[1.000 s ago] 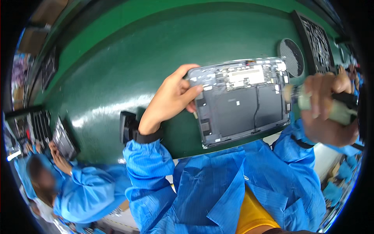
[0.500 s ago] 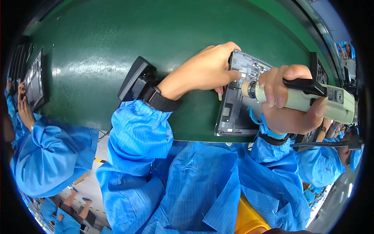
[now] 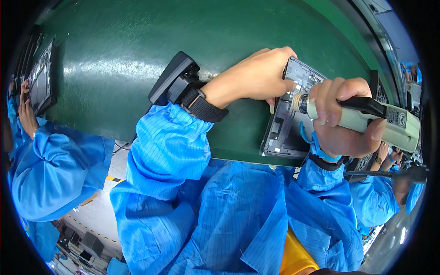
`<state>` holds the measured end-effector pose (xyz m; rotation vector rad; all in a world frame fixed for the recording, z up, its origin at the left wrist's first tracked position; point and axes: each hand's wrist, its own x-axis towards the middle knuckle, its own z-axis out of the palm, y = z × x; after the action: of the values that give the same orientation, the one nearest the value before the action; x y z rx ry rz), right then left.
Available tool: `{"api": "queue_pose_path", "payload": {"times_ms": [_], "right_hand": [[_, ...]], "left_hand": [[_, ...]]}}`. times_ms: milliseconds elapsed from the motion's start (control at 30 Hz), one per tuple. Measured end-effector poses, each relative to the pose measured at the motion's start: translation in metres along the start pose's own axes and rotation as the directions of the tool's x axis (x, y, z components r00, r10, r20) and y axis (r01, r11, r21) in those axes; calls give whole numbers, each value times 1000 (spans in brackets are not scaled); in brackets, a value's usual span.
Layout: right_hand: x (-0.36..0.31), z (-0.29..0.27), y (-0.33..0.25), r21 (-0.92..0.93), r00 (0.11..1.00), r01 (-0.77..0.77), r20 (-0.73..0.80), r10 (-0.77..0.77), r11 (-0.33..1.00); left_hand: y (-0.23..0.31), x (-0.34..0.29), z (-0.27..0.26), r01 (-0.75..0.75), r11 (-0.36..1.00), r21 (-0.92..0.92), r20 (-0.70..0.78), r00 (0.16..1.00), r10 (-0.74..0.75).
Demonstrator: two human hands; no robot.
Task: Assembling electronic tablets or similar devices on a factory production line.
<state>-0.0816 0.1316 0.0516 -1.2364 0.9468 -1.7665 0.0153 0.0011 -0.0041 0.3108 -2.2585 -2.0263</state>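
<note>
A dark grey laptop chassis [image 3: 283, 141], with its inner frame and small parts facing up, lies near the front edge of the green bench. My left hand [image 3: 263, 73] pinches its far left side, the thumb over the edge. A cream electric screwdriver [image 3: 399, 123] with a black lever is wrapped in my right hand [image 3: 341, 114]. Its ringed nose points left, over the chassis and close to my left thumb. The bit's tip is too small to make out, so I cannot tell whether it touches a screw. My right hand covers part of the chassis.
The green bench top [image 3: 183, 27] stretches away to the left and far side. A black device [image 3: 173, 75] is strapped to my left wrist. At the left, a co-worker's hands [image 3: 27, 112] hold another laptop part [image 3: 42, 78]. More co-workers in blue sit at the right.
The whole view has shifted, so the chassis and both hands appear slightly farther right. My hands keep their holds; the screwdriver stays over nearly the same spot on the chassis.
</note>
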Motion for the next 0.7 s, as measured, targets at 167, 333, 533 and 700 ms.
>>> {"api": "queue_pose_path", "payload": {"times_ms": [167,333,533,700], "right_hand": [[3,8,2,-32,999,-38,20,38,999],[-5,15,-1,-105,998,-33,-49,28,994],[-7,17,-4,-141,975,-36,-221,4,989],[-18,20,-3,-211,969,-8,-243,-44,977]], "left_hand": [[-2,-4,-2,-5,1000,19,-45,999,6],[5,-4,1,0,999,45,-41,999,1],[4,0,7,-3,1000,-21,-1,1000,3],[10,-1,14,13,1000,-25,0,1000,-13]]}}
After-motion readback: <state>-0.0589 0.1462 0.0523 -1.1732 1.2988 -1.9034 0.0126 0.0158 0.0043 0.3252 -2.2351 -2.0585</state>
